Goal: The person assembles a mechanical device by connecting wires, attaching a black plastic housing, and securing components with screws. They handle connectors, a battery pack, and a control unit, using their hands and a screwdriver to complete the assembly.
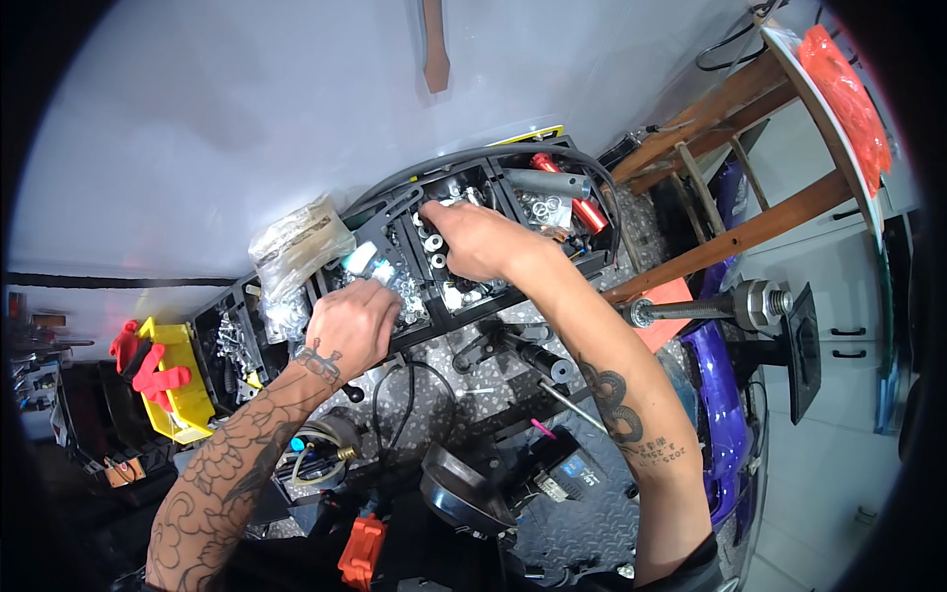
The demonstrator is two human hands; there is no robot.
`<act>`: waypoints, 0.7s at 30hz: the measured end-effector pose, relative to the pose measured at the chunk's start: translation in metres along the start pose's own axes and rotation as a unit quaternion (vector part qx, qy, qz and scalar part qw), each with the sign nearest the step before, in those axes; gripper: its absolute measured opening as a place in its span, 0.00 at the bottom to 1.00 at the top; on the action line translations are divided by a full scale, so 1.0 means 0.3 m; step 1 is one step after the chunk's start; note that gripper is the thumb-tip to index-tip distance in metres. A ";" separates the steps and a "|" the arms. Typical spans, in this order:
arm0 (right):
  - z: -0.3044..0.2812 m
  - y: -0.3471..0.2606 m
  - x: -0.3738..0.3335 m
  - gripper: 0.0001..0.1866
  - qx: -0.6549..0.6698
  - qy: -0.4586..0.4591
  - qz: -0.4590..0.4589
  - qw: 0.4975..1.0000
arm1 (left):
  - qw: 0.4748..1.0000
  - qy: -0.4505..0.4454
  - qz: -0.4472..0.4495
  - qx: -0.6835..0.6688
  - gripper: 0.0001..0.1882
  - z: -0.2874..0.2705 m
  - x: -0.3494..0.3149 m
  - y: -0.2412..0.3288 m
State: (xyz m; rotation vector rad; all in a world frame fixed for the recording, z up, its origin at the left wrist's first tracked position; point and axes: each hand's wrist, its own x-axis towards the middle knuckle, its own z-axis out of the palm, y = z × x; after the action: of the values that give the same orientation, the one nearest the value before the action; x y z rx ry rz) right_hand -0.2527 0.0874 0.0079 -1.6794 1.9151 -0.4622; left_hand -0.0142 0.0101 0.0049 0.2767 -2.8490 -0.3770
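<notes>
The left hand [353, 321] curls over the black plastic divided tray [473, 315], loose silvery metal fasteners [409, 305] just right of it. Next, white round pieces [437, 260] line up away from the person, beside the nearer right hand [483, 240]. Fingertips hidden, neither grip's closure can be told.

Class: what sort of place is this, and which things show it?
Probably a repair workshop: a black divided tray of small metal parts, a threaded rod with a nut, a yellow bin.

Tattooed forearms [242, 439] outstretched; left hand [357, 318] curled palm-down; right hand [478, 240] farther forward, angled leftward.
</notes>
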 end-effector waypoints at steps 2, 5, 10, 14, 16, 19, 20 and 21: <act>-0.040 -0.033 0.014 0.30 0.008 -0.022 0.037 0.999 | 1.000 0.001 -0.006 0.000 0.03 -0.005 -0.015 -0.003; -0.013 -0.025 0.006 0.30 0.003 -0.009 0.034 0.999 | 1.000 -0.006 -0.003 0.005 0.03 -0.016 -0.006 0.003; -0.021 -0.010 0.023 0.31 0.051 0.047 0.000 0.998 | 1.000 0.003 -0.009 -0.010 0.03 -0.006 -0.011 -0.004; -0.019 -0.017 0.018 0.30 0.033 0.005 0.046 0.998 | 1.000 0.012 -0.009 -0.025 0.03 0.002 -0.010 -0.006; -0.023 -0.012 0.010 0.29 0.026 0.036 0.028 0.999 | 1.000 0.006 -0.013 -0.025 0.03 -0.001 -0.013 -0.009; -0.028 -0.010 0.032 0.28 0.015 0.032 0.046 0.998 | 0.999 0.014 -0.017 -0.040 0.04 0.007 -0.016 -0.015; -0.040 -0.001 0.021 0.28 0.033 0.053 0.034 0.997 | 0.999 0.018 -0.016 -0.040 0.04 0.009 -0.016 -0.011; -0.051 -0.015 0.017 0.29 0.052 0.071 0.017 0.996 | 0.999 0.022 -0.020 -0.037 0.04 0.008 -0.021 -0.011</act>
State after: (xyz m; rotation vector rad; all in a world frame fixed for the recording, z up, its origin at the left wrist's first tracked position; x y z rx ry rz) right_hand -0.2587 0.0803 0.0216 -1.5830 1.9806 -0.6733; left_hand -0.0084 0.0090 0.0005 0.3228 -2.7839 -0.4769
